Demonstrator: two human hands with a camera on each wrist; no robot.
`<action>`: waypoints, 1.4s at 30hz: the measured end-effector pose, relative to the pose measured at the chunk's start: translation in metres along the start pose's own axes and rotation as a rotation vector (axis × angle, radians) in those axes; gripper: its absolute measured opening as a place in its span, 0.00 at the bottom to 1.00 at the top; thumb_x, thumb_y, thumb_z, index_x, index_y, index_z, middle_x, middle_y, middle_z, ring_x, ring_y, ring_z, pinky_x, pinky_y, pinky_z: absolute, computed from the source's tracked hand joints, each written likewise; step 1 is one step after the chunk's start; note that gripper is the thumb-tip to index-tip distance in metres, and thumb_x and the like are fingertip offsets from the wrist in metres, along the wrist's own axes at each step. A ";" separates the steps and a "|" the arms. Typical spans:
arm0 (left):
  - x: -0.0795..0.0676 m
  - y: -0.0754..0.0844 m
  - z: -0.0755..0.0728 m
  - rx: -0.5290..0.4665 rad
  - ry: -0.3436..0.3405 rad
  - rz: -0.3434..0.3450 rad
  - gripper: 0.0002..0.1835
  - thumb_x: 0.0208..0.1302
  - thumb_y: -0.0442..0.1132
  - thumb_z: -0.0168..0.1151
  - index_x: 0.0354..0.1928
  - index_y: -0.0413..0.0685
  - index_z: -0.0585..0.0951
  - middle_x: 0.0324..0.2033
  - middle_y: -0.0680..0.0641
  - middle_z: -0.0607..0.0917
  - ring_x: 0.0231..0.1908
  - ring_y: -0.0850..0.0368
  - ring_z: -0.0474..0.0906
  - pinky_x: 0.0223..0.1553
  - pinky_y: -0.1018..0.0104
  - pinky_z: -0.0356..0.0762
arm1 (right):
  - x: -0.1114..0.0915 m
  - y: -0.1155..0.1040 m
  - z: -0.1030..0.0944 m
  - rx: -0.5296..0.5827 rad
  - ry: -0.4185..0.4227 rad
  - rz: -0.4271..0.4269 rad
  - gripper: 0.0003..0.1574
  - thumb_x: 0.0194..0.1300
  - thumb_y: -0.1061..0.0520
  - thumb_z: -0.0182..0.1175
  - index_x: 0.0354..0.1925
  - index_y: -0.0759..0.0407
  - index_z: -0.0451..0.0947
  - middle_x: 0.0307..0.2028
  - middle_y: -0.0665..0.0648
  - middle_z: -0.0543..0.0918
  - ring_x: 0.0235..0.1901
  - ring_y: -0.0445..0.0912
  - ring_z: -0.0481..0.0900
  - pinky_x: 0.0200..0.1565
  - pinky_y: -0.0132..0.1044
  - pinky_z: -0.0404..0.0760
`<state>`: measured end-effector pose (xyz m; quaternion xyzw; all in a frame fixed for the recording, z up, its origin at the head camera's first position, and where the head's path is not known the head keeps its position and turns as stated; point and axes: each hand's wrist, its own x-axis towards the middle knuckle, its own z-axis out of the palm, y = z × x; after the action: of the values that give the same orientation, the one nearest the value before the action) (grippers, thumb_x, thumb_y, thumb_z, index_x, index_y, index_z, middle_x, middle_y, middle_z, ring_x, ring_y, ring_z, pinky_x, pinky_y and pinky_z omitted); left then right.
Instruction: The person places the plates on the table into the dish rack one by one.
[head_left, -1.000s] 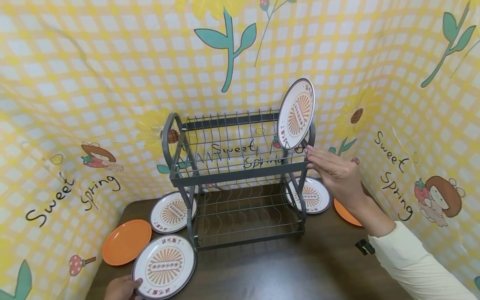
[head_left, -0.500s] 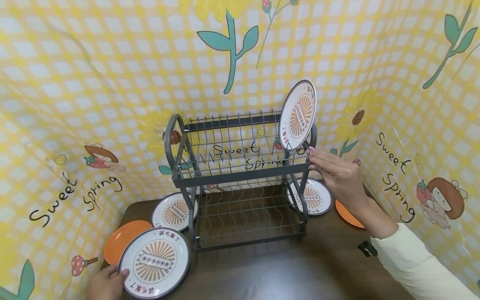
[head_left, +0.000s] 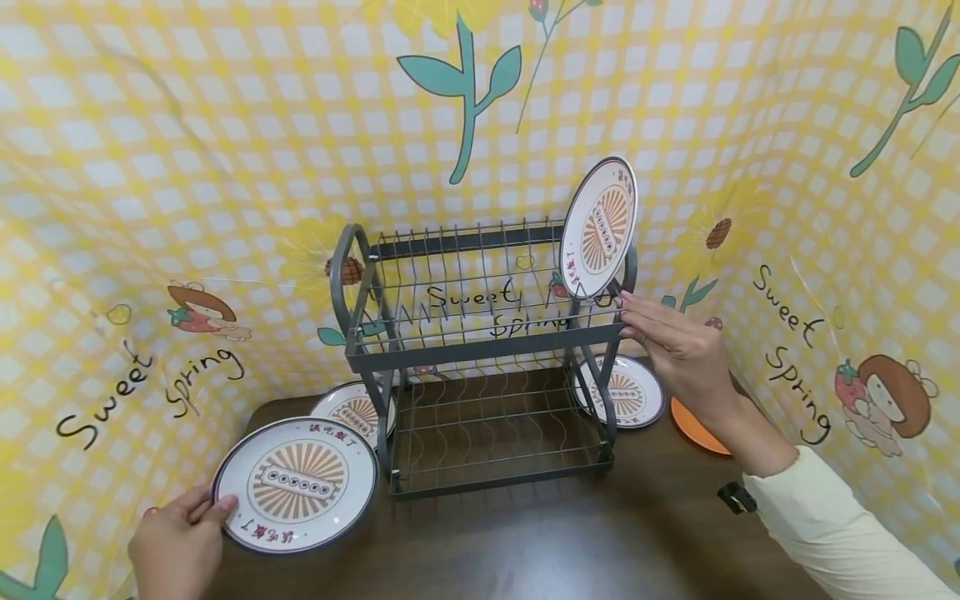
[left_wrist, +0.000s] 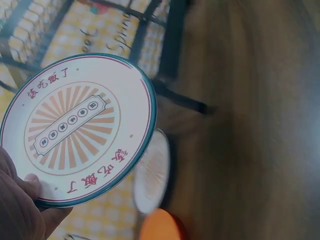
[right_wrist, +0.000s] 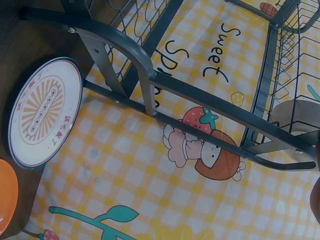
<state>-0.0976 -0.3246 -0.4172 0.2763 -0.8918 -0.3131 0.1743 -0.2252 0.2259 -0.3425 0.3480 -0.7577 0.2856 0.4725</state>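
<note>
Our left hand [head_left: 176, 546] grips a patterned plate [head_left: 295, 484] by its rim, lifted above the bench [head_left: 525, 533]. Our right hand [head_left: 675, 346], fingers straight, touches the rack [head_left: 480, 350] beside an upright plate [head_left: 598, 227].

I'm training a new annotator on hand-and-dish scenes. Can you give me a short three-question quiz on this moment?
1. True or false: the left hand holds a patterned plate by its rim.
2. Where does the upright plate stand? A) lower tier of the rack B) right end of the dish rack's top tier C) flat on the table
3. Fill in: the right hand has its fingers at the rack's top tier, just below the upright ____.

Key: 1 true; 2 B; 3 plate.
</note>
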 end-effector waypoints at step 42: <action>-0.064 0.180 -0.013 -0.809 -0.184 0.203 0.19 0.55 0.31 0.70 0.50 0.36 0.83 0.35 0.56 0.89 0.32 0.66 0.86 0.33 0.77 0.83 | 0.023 -0.075 0.000 0.367 -0.311 0.299 0.32 0.60 0.66 0.65 0.63 0.59 0.70 0.49 0.56 0.81 0.47 0.43 0.80 0.48 0.28 0.83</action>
<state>-0.1095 -0.1745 -0.2980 0.0673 -0.7315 -0.6424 0.2184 -0.1727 0.1757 -0.3140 0.3518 -0.7995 0.4278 0.2323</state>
